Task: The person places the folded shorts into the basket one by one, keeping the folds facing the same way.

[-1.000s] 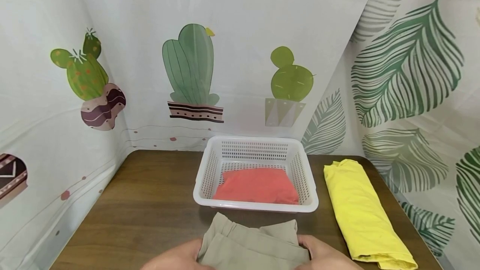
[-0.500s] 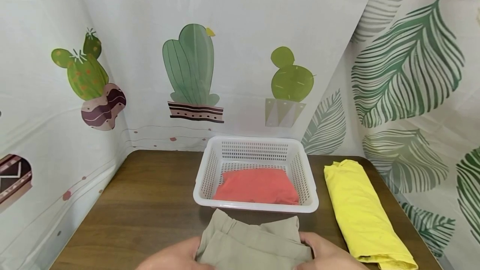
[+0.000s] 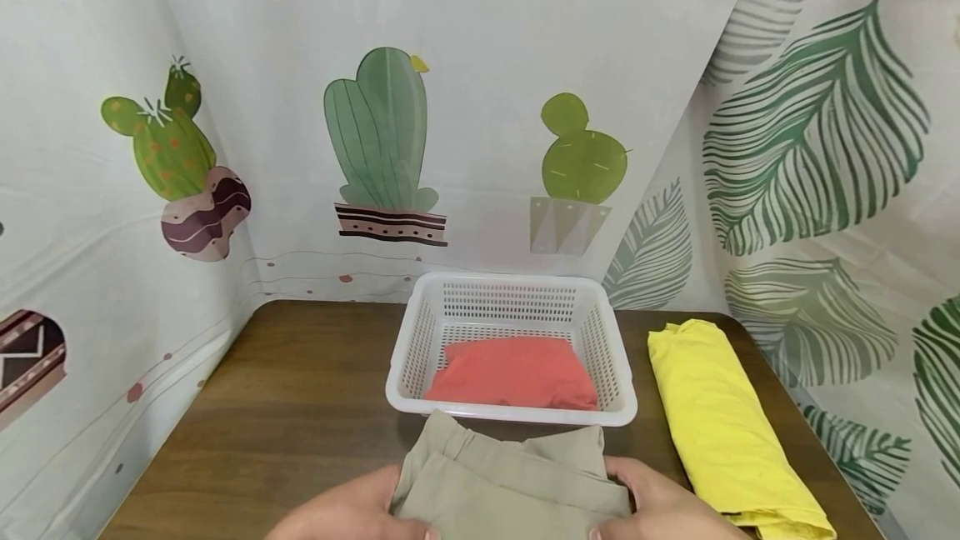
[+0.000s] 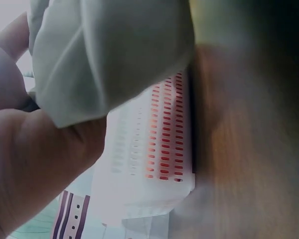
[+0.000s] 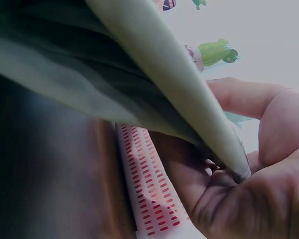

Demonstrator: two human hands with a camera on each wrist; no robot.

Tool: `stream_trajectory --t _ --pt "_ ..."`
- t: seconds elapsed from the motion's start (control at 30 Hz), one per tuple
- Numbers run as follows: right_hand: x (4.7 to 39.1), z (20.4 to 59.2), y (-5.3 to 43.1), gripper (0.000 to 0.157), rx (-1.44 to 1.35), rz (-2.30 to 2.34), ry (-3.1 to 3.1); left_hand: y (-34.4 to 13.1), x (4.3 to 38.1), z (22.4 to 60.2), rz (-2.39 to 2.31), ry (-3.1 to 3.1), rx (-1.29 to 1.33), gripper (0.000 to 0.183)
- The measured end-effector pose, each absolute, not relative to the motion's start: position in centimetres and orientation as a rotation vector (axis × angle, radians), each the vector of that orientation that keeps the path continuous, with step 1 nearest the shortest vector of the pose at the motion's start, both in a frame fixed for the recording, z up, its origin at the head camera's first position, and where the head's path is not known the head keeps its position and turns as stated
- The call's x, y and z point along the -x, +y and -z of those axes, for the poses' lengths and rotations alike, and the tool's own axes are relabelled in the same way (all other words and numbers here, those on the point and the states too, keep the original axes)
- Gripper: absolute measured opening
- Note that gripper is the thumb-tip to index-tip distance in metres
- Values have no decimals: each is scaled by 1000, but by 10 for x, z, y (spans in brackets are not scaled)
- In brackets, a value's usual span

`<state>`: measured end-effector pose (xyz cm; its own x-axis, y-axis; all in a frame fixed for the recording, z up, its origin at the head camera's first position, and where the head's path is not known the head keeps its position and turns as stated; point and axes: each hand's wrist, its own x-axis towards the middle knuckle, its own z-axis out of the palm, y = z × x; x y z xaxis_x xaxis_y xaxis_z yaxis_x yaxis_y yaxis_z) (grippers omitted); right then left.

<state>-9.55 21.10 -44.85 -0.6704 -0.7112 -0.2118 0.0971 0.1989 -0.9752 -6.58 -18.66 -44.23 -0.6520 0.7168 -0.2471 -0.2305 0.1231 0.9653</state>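
Between both hands, in the head view's bottom middle, is a folded beige-grey cloth garment (image 3: pixel 510 482). My left hand (image 3: pixel 352 507) grips its left edge, thumb on top and fingers beneath. At the opposite edge my right hand (image 3: pixel 660 502) pinches it the same way. The right wrist view has the garment's folded layers (image 5: pixel 159 74) running into the grip of thumb and fingers, above the table top. Just beyond the garment stands a white perforated basket (image 3: pixel 512 415) with a folded coral-red cloth (image 3: pixel 517 369) lying in it.
A rolled or folded yellow cloth (image 3: pixel 731 423) lies along the right side of the brown wooden table (image 3: pixel 300 407). Behind the table hangs a white curtain (image 3: pixel 480 23) printed with cacti and leaves.
Both hands have moved slightly forward with the beige-grey garment, so it sits a little higher in the head view, nearer the basket. The basket and the other cloths have stayed put.
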Motion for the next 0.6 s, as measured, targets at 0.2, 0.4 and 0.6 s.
stream_trajectory --t 0.2,0.4,0.6 --pt "93 443 212 52 513 1604 1747 -183 71 437 -1633 1592 -527 34" --pt "92 439 212 54 516 1640 1717 -184 75 435 -1617 1637 -607 32" --pt "91 435 213 54 478 1603 1802 -185 79 432 -1585 1721 -676 29"
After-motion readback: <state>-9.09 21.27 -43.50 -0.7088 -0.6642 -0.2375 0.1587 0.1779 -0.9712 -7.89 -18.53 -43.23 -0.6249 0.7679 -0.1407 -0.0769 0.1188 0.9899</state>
